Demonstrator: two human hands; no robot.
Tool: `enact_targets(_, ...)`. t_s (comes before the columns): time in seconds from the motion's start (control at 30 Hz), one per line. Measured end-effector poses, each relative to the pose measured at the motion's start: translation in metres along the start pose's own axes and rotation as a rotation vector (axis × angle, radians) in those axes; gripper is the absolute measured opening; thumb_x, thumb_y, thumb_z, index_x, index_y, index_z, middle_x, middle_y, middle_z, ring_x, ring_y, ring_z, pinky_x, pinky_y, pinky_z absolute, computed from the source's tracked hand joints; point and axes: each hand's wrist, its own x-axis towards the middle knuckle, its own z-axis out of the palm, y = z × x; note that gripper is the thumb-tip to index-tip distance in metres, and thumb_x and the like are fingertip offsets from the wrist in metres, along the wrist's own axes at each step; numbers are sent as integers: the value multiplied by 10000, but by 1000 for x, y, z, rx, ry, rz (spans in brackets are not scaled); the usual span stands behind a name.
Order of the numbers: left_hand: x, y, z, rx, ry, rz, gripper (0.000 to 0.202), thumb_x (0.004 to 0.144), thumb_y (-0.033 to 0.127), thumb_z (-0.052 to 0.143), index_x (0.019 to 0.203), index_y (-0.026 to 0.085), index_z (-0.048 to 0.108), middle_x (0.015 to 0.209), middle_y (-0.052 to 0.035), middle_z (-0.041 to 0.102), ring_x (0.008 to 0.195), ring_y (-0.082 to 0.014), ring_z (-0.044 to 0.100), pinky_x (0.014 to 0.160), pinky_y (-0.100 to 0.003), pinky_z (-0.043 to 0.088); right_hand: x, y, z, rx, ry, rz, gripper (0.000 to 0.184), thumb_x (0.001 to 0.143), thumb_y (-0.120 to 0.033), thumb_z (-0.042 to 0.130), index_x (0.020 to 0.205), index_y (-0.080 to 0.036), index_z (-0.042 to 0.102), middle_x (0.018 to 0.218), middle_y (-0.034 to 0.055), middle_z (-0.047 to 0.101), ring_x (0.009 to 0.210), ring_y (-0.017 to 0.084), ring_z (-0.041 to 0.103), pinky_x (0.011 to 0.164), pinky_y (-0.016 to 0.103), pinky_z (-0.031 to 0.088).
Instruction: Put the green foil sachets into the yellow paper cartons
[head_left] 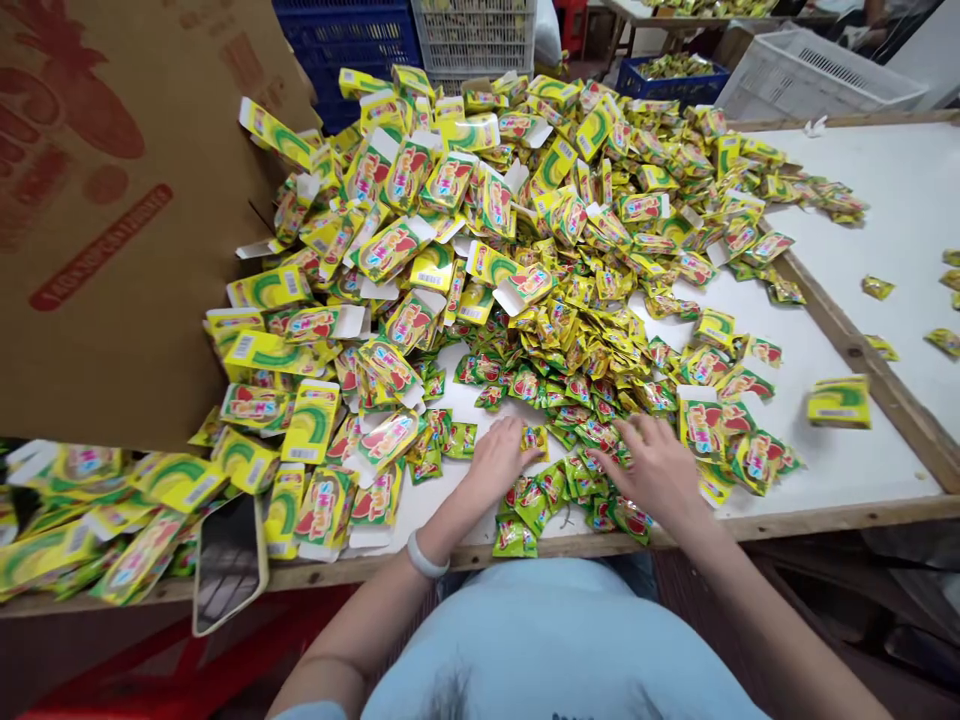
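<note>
A big heap of small green and yellow sachets (592,330) covers the white table (825,470) in front of me. Flat yellow and green cartons (315,420) lie piled on the left side. My left hand (495,462) rests palm down at the near edge of the sachets, its fingertips touching one sachet (534,437). My right hand (656,465) lies spread over a cluster of sachets (592,495) near the table's front edge. Neither hand has lifted anything. A white bangle (425,560) sits on my left wrist.
A large brown cardboard box (112,220) stands open at the left. A phone (229,562) lies at the front left edge. One folded carton (840,402) sits alone at right, beside a wooden divider (847,345). Blue and white crates (472,35) stand behind.
</note>
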Motion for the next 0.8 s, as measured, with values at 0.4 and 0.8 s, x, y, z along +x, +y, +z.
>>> enact_targets(0.4, -26, 16, -11, -806, 56, -226, 542, 877, 523, 581, 1270, 150, 577, 806, -55, 719, 702, -204, 664, 599, -294, 537, 8, -46, 20, 621, -85, 160, 249, 992, -368, 480, 1015, -223, 681, 733, 28, 673, 580, 175, 586, 558, 290, 473)
enact_targets(0.8, -42, 52, -14, -1102, 224, -294, 601, 779, 594, 713, 1158, 129, 672, 1081, -120, 735, 909, -234, 690, 836, -370, 583, 27, -96, 33, 798, 65, 145, 280, 889, -410, 653, 1101, -227, 636, 1019, 104, 686, 886, 217, 662, 711, 338, 576)
